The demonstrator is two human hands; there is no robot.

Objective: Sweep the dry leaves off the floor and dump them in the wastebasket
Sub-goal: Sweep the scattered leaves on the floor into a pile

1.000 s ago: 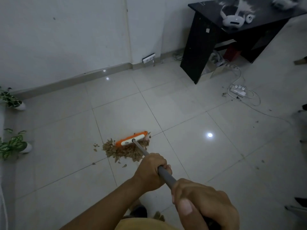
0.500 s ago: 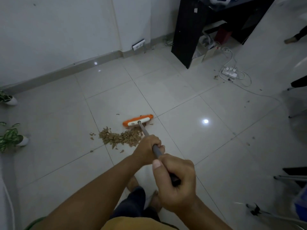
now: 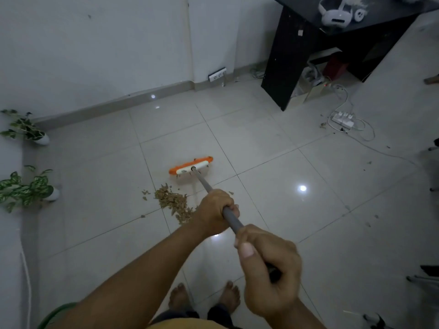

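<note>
Orange broom head [image 3: 190,165] now clear beyond leaf pile [image 3: 174,203] (both hands' grip clenched on handle [image 3: 215,196]).

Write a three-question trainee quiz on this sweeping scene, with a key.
1. True or false: the broom head rests in the middle of the leaf pile.
2. Which hand grips the broom handle nearer the head: (a) left hand or (b) right hand?
3. Fill in: stray leaf bits lie near the white ____ on the floor.

Key: 1 false, the head lies beyond the pile; 2 a; 3 power strip.
</note>
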